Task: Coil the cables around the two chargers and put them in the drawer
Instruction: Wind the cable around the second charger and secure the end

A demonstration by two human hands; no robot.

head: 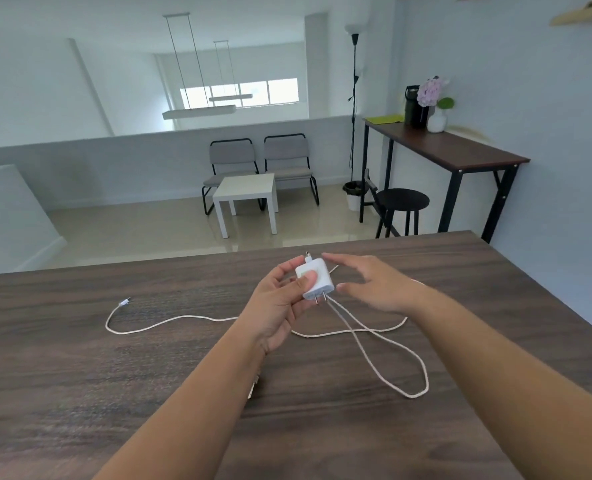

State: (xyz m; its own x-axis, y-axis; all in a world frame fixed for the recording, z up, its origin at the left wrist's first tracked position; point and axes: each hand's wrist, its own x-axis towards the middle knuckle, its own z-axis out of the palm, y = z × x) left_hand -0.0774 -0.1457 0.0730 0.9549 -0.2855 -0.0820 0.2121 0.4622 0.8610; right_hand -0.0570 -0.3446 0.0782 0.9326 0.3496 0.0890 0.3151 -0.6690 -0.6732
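Observation:
My left hand (282, 303) holds a white charger (319, 280) above the dark wooden table (114, 393), thumb on its face, its two prongs pointing down toward me. Just right of the charger, my right hand (374, 282) hovers with its fingers spread and nothing in it. The charger's pale braided cable (384, 337) lies loose on the table in a big loop to the right and trails left to its free plug (125, 302). Part of a second pale object (254, 388) peeks out from under my left forearm. No drawer is in view.
The table's far edge (357, 242) runs just behind my hands. Beyond it, on the floor, stand a small white side table (246, 192), two grey chairs (260, 161), a black stool (402, 200) and a tall dark desk (461, 150) along the right wall.

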